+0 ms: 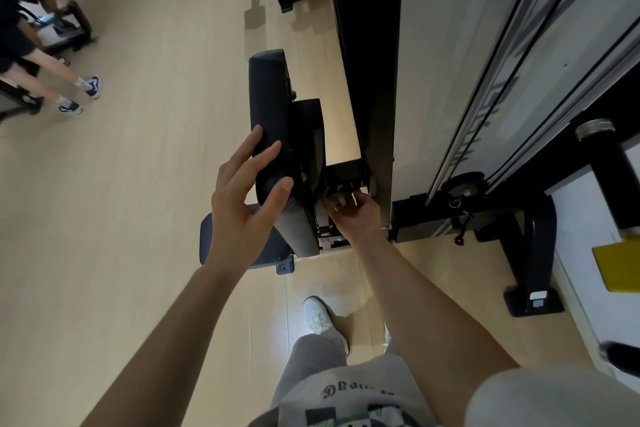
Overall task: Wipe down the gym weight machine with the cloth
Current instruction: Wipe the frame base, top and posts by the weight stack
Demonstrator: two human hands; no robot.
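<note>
Left hand [247,199] open, fingers spread, touching the outer face of the upright pad [273,135]. Right hand [353,215] reaches low into the dark bracket [346,175] behind the pad's lower end; its grip cannot be told. No cloth visible. Risk: fingers caught in the bracket if the pad shifts under the left hand's push
</note>
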